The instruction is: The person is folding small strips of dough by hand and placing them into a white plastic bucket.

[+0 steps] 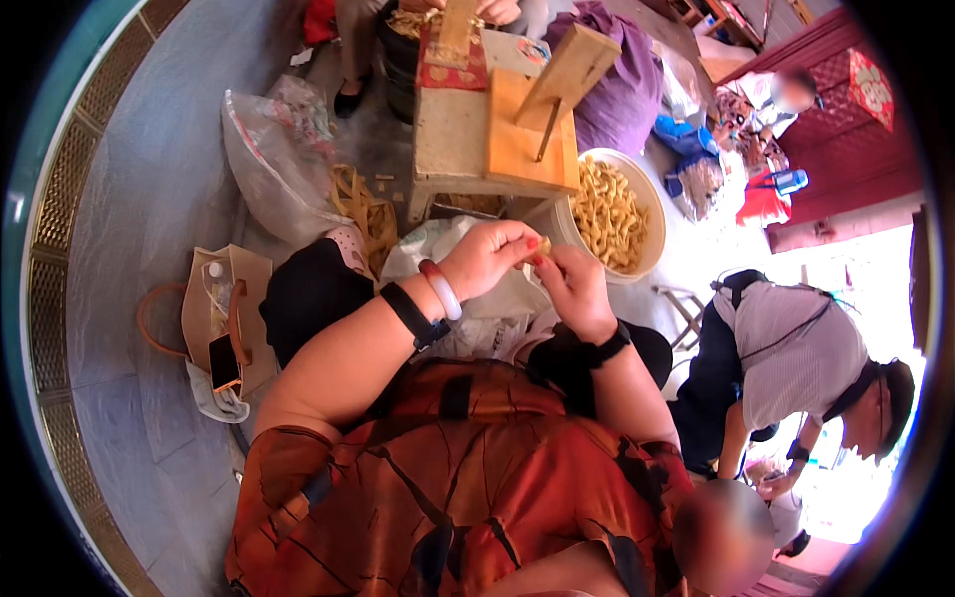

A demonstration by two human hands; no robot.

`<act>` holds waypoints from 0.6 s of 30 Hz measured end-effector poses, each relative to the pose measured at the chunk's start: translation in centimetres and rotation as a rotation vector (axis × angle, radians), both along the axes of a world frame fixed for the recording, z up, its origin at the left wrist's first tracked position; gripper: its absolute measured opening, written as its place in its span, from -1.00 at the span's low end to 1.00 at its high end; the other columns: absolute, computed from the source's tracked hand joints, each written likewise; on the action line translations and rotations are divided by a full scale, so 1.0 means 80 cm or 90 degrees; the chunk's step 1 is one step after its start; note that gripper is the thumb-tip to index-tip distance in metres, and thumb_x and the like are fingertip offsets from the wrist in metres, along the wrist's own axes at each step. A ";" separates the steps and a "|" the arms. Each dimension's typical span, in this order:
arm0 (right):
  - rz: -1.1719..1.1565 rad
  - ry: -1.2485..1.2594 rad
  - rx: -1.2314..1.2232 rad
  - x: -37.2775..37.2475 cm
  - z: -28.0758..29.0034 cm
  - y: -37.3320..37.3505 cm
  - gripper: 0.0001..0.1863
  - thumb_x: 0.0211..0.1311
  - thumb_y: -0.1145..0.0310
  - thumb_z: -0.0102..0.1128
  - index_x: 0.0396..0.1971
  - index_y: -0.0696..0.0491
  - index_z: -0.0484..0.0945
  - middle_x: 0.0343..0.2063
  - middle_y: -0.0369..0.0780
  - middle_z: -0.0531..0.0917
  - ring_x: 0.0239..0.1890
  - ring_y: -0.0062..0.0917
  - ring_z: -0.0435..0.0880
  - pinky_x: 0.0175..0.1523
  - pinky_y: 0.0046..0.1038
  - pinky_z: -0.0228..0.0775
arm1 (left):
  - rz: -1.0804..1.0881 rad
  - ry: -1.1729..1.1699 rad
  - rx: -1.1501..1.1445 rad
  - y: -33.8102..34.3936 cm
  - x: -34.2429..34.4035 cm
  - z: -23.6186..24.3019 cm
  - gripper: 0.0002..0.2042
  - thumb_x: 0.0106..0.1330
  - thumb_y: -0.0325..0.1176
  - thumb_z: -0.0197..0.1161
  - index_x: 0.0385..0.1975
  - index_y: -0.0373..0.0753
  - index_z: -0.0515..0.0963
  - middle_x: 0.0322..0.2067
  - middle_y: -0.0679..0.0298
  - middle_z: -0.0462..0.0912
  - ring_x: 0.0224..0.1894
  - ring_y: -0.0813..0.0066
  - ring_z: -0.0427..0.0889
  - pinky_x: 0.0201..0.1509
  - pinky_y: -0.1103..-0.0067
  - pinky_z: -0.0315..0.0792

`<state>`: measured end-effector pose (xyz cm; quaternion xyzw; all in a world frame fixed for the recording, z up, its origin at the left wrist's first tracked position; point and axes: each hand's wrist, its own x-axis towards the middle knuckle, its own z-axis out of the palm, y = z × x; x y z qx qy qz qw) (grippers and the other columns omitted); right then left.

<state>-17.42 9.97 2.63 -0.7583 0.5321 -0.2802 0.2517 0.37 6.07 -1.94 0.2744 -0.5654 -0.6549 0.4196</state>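
My left hand (489, 261) and my right hand (577, 291) meet at the fingertips above my lap. They pinch a small yellowish piece (543, 245) between them; most of it is hidden by the fingers. Just beyond my right hand stands a white bucket (657, 235) holding many curled, tan-yellow pieces (609, 211) of a similar colour. A whitish plastic bag (423, 249) lies across my lap, partly under my left hand.
Ahead is a low table (448, 139) bearing a wooden board (502, 149) with an upright plank (567, 75) and thin rod. A clear plastic bag (269, 164) and a beige handbag (199, 308) are at left. A person bends over at right (796, 353).
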 end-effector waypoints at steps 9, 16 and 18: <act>-0.071 -0.337 0.272 -0.004 0.008 0.026 -0.68 0.43 0.33 -0.03 -0.46 0.23 0.51 -0.58 -0.29 0.56 -0.55 -0.67 0.50 -0.41 -0.57 0.36 | 0.280 -0.196 -0.186 -0.014 0.012 0.020 -0.84 0.42 -0.36 0.06 -0.28 -0.33 0.50 -0.44 0.23 0.64 -0.36 0.53 0.60 -0.23 0.62 0.44; 0.134 -0.111 -0.163 0.019 0.031 0.000 -0.87 0.04 0.55 0.27 -0.47 0.12 0.47 -0.62 -0.17 0.52 -0.58 -0.39 0.54 -0.40 -0.44 0.39 | 0.216 -0.220 -0.227 0.004 0.003 0.029 -0.87 0.40 -0.39 0.10 -0.25 -0.32 0.50 -0.37 0.24 0.65 -0.31 0.55 0.60 -0.18 0.61 0.46; 0.160 -0.034 -0.113 0.015 0.029 0.000 -0.83 -0.01 0.58 0.28 -0.48 0.13 0.44 -0.62 -0.18 0.51 -0.57 -0.35 0.54 -0.43 -0.42 0.38 | 0.203 -0.125 -0.194 0.002 0.002 0.031 -0.87 0.40 -0.38 0.10 -0.24 -0.31 0.50 -0.35 0.27 0.64 -0.30 0.59 0.58 -0.19 0.62 0.45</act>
